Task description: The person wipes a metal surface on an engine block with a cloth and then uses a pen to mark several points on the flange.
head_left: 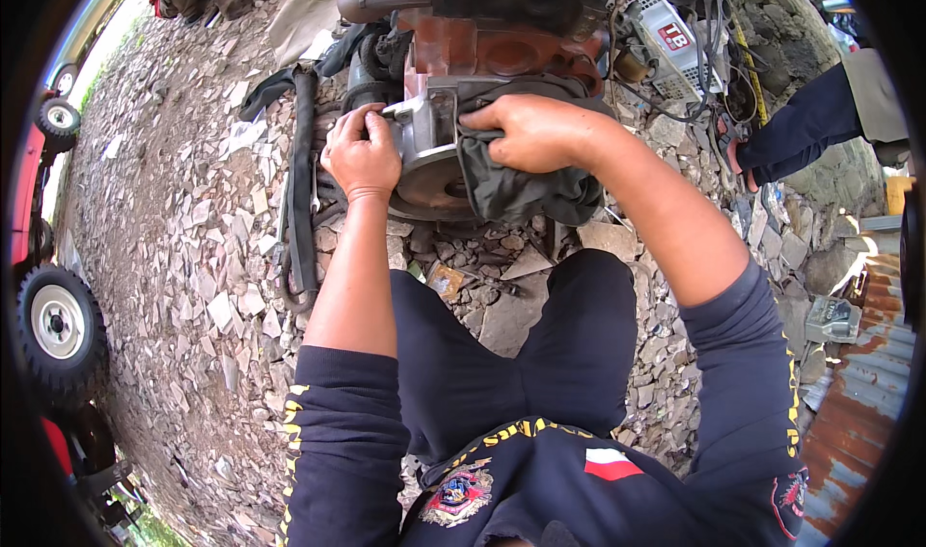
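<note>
Silver-grey cast-metal housing (415,130) with a curved rim: at the near end of a reddish-brown, blocky metal engine (506,53), directly ahead of the person, between the two hands. Below its rim, a round, dull brown metal disc (424,188) faces the knees.

Dark grey-green, crumpled fabric cloth (526,188): draped over the housing's right side, its longer run hanging toward the person. Right hand (526,132) is nearer to it, bent around a bunch of it, forefinger pointing left to the housing's open edge. Housing therefore lies just left of that grip; forearm slants in from lower right.

Left hand (362,156): at the housing's left edge, fingers bent, thumb near the upper corner. Undersides hidden; cannot tell whether it clasps or merely rests.

Farther out: long black flat strap (302,190) on pale broken stone (217,287), left; white perforated metal casing (675,50), upper right; another person's dark trouser leg (801,127) beyond it; rusty corrugated metal sheet (858,412), lower right; black-tyred, pale-hubbed wheel (60,323), far left.
</note>
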Available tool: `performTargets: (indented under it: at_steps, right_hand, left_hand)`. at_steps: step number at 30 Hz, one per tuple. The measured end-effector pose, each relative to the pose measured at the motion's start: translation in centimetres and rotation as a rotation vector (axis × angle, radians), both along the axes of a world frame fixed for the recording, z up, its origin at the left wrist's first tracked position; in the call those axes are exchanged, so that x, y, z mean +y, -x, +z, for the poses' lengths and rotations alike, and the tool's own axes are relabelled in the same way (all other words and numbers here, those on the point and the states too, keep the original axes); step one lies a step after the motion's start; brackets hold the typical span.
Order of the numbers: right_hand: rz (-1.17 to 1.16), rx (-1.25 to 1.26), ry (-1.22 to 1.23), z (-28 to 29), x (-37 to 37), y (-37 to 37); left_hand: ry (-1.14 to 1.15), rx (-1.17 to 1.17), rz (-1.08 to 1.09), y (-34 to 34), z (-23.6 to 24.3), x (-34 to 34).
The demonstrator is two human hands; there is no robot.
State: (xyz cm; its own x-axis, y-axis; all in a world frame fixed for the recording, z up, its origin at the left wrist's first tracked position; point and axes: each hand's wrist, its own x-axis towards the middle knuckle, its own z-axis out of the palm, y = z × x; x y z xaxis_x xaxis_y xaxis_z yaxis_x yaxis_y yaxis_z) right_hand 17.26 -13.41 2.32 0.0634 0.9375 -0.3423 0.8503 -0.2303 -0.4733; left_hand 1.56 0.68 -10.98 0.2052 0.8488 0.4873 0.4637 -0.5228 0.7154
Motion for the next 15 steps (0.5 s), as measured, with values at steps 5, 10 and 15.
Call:
performTargets:
  at_steps: [5,10,15]
  right_hand:
    - [-0.083,-0.005,-0.09,-0.4,0.0,-0.3]
    - [-0.227,0.123,-0.295,-2.6,-1.2,0.9]
    - [-0.228,0.377,-0.468,-2.7,-4.1,0.5]
  left_hand:
    - [-0.016,0.002,0.001,-0.4,0.2,-0.2]
    - [0.011,0.007,0.0,-0.2,0.3,-0.1]
    - [0.011,-0.005,-0.002,-0.2,0.1,0.1]
